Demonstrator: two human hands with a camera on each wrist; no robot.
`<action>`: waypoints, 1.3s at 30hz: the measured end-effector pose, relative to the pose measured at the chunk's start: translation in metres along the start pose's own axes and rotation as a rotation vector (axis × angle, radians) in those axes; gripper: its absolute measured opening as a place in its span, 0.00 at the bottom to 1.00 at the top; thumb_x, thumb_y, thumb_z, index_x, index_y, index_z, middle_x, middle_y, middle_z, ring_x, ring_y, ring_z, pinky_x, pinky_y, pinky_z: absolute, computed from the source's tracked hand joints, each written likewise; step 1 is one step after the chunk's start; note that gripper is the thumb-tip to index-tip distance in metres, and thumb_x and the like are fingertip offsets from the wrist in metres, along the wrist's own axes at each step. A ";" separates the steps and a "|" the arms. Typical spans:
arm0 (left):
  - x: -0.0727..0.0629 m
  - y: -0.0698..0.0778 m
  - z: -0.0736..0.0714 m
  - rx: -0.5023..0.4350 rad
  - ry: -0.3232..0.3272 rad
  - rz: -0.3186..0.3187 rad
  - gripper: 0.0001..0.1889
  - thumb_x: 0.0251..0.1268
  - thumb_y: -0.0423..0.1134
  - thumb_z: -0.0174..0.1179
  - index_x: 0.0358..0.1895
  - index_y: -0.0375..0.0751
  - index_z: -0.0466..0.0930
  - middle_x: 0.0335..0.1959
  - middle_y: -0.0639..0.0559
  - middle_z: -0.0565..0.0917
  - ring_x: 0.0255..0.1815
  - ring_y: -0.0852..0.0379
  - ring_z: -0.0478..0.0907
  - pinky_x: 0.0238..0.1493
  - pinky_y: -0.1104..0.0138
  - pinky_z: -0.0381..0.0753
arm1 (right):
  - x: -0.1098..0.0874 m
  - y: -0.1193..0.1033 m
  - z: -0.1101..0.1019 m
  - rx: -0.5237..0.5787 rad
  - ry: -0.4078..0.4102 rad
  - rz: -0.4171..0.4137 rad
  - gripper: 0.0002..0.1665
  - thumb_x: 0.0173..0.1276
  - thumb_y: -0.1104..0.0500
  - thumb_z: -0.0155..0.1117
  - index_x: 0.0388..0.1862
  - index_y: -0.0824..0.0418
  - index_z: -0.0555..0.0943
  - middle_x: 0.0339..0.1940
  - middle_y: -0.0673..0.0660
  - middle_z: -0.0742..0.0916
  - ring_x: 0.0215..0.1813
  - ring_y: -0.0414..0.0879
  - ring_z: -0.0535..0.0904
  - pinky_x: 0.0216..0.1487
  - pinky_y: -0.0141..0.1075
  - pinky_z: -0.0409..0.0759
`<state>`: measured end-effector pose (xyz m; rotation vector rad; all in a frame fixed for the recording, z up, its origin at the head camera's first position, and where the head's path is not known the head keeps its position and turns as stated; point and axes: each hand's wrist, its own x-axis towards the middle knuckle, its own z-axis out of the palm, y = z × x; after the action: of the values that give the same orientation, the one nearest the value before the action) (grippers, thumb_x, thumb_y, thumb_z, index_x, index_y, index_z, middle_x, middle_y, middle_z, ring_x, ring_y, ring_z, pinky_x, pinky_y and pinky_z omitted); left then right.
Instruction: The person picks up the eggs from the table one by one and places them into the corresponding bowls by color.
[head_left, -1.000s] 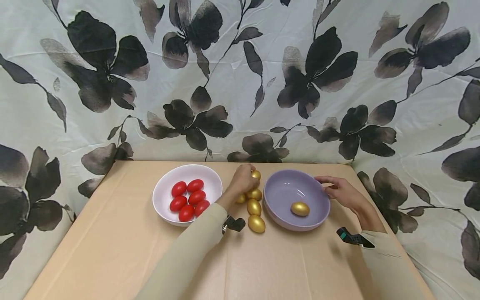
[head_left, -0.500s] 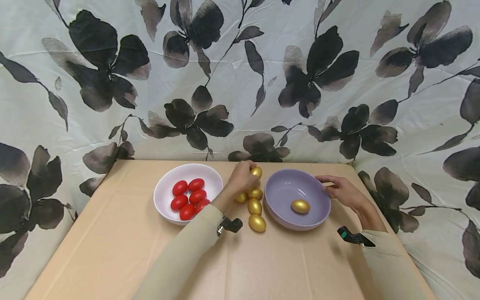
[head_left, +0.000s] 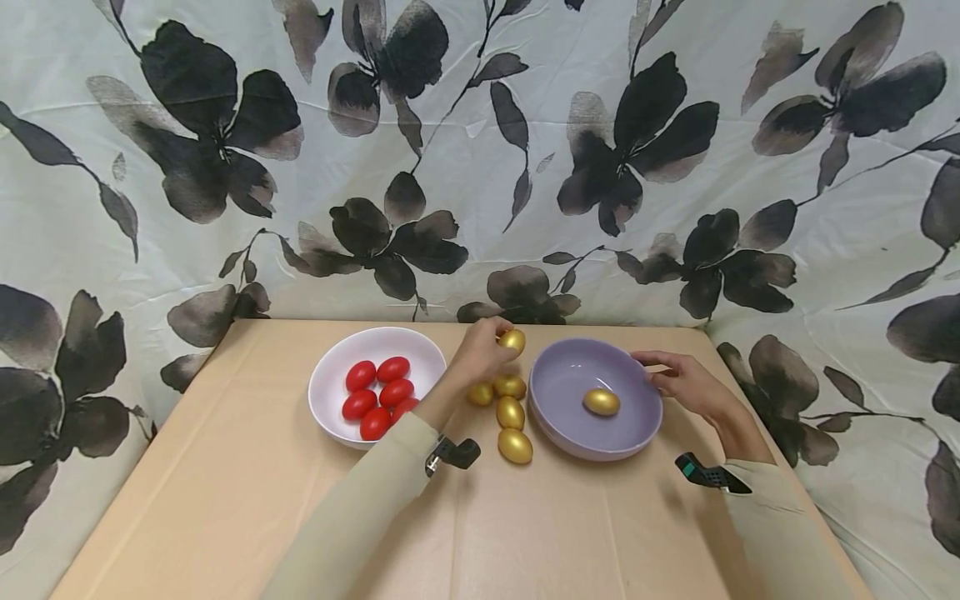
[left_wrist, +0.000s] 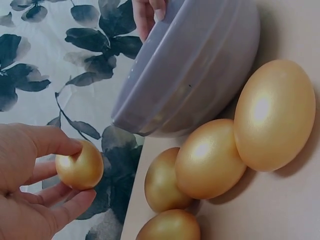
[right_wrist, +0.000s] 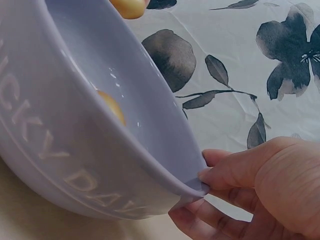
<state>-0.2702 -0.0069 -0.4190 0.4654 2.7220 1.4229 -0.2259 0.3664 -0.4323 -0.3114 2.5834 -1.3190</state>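
One gold egg (head_left: 513, 341) is pinched in my left hand (head_left: 480, 353) near the lavender bowl (head_left: 558, 387), which my right hand (head_left: 688, 385) grips. Transfer appears the current step; next calls for gentle release inside.

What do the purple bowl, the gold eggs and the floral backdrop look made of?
Purple bowl: probably glazed ceramic, glossy, judging by small bright highlights inside; plastic is possible.
Gold eggs: perhaps plastic with a metallic satin coating, given their soft highlights; the core cannot be told.
Floral backdrop: seemingly thin fabric, fairly matte, with visible creases.
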 end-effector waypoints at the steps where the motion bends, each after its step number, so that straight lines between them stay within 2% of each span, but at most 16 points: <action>1: -0.001 0.001 -0.001 -0.006 -0.004 0.001 0.22 0.63 0.35 0.66 0.60 0.33 0.79 0.53 0.43 0.84 0.50 0.51 0.80 0.53 0.61 0.82 | 0.000 0.000 0.000 0.000 0.002 0.002 0.28 0.76 0.68 0.53 0.74 0.67 0.70 0.72 0.74 0.72 0.63 0.68 0.79 0.51 0.42 0.87; 8: -0.009 0.011 -0.004 -0.033 -0.044 0.015 0.24 0.64 0.34 0.66 0.63 0.33 0.78 0.55 0.42 0.82 0.53 0.48 0.80 0.54 0.60 0.83 | -0.003 -0.002 0.000 0.010 -0.007 0.012 0.28 0.77 0.67 0.53 0.74 0.66 0.69 0.73 0.73 0.71 0.64 0.68 0.78 0.51 0.43 0.87; 15: -0.015 0.017 -0.004 -0.036 -0.053 0.053 0.22 0.64 0.34 0.67 0.61 0.34 0.79 0.53 0.43 0.82 0.51 0.49 0.80 0.52 0.61 0.83 | -0.004 -0.003 0.000 0.013 -0.006 0.011 0.28 0.77 0.67 0.54 0.74 0.66 0.69 0.73 0.74 0.71 0.64 0.68 0.78 0.51 0.42 0.87; 21: -0.019 0.023 -0.003 -0.039 -0.070 0.053 0.22 0.64 0.35 0.67 0.61 0.35 0.79 0.54 0.44 0.81 0.53 0.49 0.81 0.53 0.62 0.83 | -0.005 -0.003 0.000 0.015 -0.006 0.011 0.28 0.77 0.66 0.54 0.74 0.65 0.70 0.73 0.73 0.71 0.64 0.68 0.78 0.52 0.44 0.87; 32: -0.024 0.036 0.004 -0.101 -0.134 0.084 0.24 0.62 0.32 0.66 0.63 0.35 0.78 0.55 0.45 0.82 0.55 0.49 0.80 0.54 0.64 0.83 | -0.006 -0.004 0.000 0.020 -0.010 0.012 0.28 0.77 0.66 0.54 0.75 0.65 0.69 0.73 0.73 0.71 0.65 0.68 0.77 0.53 0.46 0.87; 39: -0.024 0.041 0.011 -0.124 -0.163 0.123 0.20 0.60 0.31 0.68 0.58 0.38 0.82 0.52 0.48 0.84 0.52 0.51 0.81 0.53 0.66 0.82 | -0.006 -0.005 0.001 0.020 -0.010 0.009 0.28 0.77 0.66 0.54 0.74 0.65 0.69 0.73 0.73 0.71 0.64 0.68 0.77 0.53 0.46 0.86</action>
<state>-0.2351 0.0171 -0.3944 0.7182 2.4998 1.4979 -0.2193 0.3643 -0.4282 -0.3016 2.5585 -1.3356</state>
